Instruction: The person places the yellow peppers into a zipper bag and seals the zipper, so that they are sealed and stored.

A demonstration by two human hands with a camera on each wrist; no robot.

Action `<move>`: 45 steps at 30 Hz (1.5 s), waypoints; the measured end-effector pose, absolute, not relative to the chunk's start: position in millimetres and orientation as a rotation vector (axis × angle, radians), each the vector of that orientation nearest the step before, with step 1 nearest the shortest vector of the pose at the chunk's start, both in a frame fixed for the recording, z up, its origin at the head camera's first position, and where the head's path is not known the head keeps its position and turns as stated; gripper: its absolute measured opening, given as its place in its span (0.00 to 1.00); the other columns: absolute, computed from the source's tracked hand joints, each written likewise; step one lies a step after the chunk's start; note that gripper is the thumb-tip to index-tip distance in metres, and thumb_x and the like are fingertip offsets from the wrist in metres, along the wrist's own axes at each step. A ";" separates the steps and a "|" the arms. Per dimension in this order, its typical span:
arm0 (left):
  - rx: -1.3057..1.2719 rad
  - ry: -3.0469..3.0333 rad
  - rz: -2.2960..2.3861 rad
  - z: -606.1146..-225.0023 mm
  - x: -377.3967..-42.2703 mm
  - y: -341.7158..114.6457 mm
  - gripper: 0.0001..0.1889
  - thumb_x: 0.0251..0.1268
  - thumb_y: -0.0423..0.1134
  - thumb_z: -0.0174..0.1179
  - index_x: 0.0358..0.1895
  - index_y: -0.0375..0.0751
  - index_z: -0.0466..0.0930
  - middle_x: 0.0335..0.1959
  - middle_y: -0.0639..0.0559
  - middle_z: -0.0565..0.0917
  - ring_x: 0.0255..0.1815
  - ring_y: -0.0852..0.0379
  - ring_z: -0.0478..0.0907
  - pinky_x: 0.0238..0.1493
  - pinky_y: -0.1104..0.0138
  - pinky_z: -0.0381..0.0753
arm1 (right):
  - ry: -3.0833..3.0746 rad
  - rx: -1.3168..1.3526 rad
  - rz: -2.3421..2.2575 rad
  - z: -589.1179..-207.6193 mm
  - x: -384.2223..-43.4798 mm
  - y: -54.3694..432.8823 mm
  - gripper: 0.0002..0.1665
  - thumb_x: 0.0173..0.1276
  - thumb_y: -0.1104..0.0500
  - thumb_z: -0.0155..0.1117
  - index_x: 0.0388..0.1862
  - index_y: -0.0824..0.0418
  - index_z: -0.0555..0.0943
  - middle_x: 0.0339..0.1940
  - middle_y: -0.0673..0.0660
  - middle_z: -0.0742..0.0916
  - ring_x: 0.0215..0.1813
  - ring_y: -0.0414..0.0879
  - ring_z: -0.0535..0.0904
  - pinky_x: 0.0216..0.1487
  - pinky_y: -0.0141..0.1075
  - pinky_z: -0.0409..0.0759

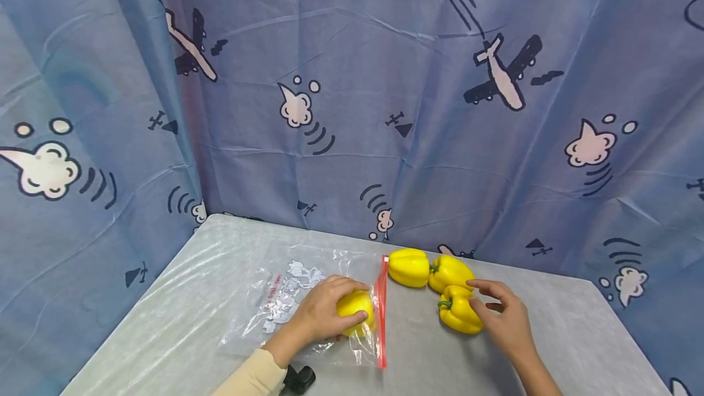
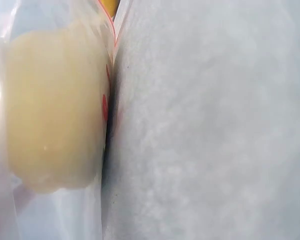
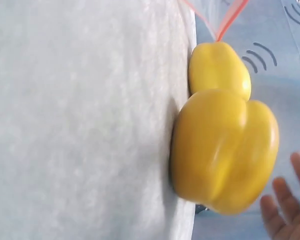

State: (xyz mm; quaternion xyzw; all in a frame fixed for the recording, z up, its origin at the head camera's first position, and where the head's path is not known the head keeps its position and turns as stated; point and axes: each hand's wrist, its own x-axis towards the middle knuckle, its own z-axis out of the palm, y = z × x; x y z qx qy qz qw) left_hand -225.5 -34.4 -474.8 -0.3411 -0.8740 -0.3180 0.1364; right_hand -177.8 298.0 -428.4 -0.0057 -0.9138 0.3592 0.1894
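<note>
My left hand (image 1: pixel 324 310) grips a yellow bell pepper (image 1: pixel 352 309) near the mouth of a clear zip bag (image 1: pixel 242 329) lying on the table. In the left wrist view this pepper (image 2: pixel 55 110) shows through the plastic film. Three more yellow bell peppers lie right of the bag: one beside its red zip strip (image 1: pixel 382 322), a back pepper (image 1: pixel 452 274) and a front pepper (image 1: pixel 461 310) with a green stem. At the front pepper's right side is my right hand (image 1: pixel 503 316), fingers spread; in the right wrist view the fingers (image 3: pixel 285 200) stand apart from the nearest pepper (image 3: pixel 220 150).
A pale cloth-like cover lies over the table (image 1: pixel 572 322). White shapes and red print (image 1: pixel 273 289) show on or in the bag's left part. A blue patterned curtain (image 1: pixel 352 109) hangs behind and at the left. Near the left wrist is a black device (image 1: pixel 299 379).
</note>
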 end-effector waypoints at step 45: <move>-0.846 -2.358 -1.244 -468.6 -222.0 -38.1 0.18 0.55 0.45 0.68 0.51 0.48 0.82 0.49 0.62 0.84 0.54 0.61 0.78 0.56 0.63 0.79 | -2.937 -0.287 1.290 -455.1 -188.9 320.9 0.47 0.58 0.44 0.71 0.71 0.61 0.63 0.70 0.72 0.68 0.61 0.65 0.73 0.50 0.47 0.81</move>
